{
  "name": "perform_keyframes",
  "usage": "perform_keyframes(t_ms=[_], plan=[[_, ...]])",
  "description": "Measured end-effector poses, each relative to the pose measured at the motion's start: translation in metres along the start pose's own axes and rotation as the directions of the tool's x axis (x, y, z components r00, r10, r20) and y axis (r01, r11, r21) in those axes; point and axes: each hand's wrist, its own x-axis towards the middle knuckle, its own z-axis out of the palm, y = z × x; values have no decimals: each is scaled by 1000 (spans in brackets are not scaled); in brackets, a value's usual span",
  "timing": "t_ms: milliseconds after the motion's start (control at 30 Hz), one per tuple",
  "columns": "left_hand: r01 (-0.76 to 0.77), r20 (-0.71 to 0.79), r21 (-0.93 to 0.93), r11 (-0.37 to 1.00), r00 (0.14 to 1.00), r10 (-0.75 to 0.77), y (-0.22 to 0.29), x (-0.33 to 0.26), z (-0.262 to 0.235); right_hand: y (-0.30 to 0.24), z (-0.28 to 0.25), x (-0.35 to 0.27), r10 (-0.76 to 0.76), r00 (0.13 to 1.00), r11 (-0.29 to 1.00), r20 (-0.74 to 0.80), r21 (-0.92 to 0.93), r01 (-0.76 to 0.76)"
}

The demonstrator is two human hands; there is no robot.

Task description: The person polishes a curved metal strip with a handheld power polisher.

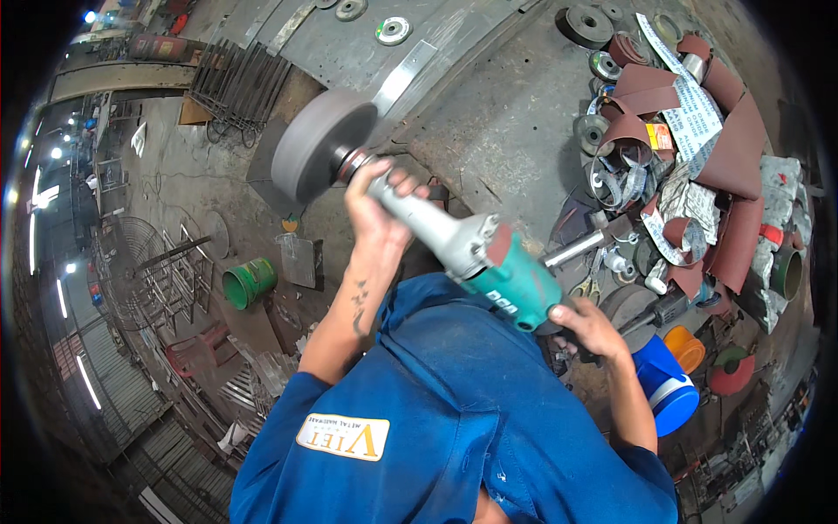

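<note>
A straight grinder (515, 284) with a teal motor body and grey metal neck lies slantwise across my front. My left hand (380, 205) wraps round its neck, just behind the wheel. Around the rear handle my right hand (589, 327) is closed, its fingers partly hidden. At the far left end sits a wide grey-brown abrasive wheel (305, 144), its face smeared as if turning. Just beyond the wheel, a shiny flat metal bar (406, 79) lies on the metal-topped bench (489, 113). Whether wheel and bar touch, I cannot tell.
Brown sandpaper sheets (738, 148), rolls and discs crowd the bench's right side. Scissors (590, 278) lie nearby. A blue container (668, 389) stands at the lower right. Leftward are a green bucket (250, 283), a red plastic chair (202, 349) and stacked metal frames (240, 83).
</note>
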Motion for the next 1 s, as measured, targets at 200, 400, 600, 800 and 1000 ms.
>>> perform_keyframes(t_ms=[200,400,600,800,1000], plan=[[-8,-46,27,1000,999,9,4,-3,-7,1,5,2,9,999,1000,53,20,-10],[-5,57,19,1000,998,4,-8,16,19,-12,-8,-6,-2,999,1000,-40,25,3],[4,-31,5,1000,999,-4,11,-11,-28,3,17,-1,57,997,997,45,-47,-55],[18,36,12,1000,999,-19,-2,10,10,-11,2,-7,-11,998,1000,-66,19,12],[25,67,-10,1000,997,-25,-3,8,1,-18,4,-11,-13,998,1000,-65,-8,13]])
